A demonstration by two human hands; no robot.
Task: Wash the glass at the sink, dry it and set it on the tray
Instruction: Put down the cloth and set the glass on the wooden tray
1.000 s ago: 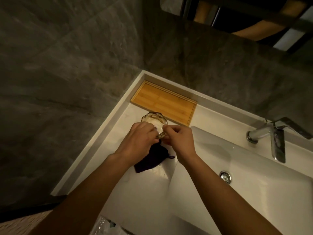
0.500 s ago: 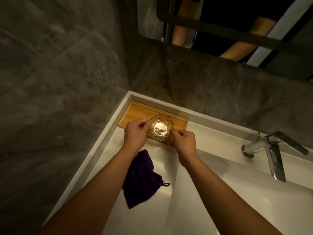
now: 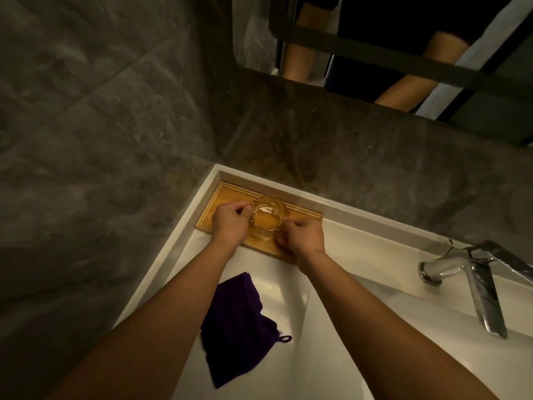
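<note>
Clear faceted glass (image 3: 267,219) held over the wooden tray (image 3: 302,215) by both hands.

Head view: the glass stands upright, mouth up, over the middle of the tray, which lies in the far left corner of the white counter (image 3: 360,243); whether its base already touches the wood cannot be told. The left hand (image 3: 230,223) pinches the glass's left side with fingers curled in, and the right hand (image 3: 302,236) pinches its near right side the same way, both closed onto the glass rather than spread. A dark purple cloth (image 3: 236,319) lies crumpled on the counter below the hands, between the forearms. The chrome faucet (image 3: 473,281) stands well to the right of the hands above the sink (image 3: 403,336). No writing or brand can be read anywhere.
</note>
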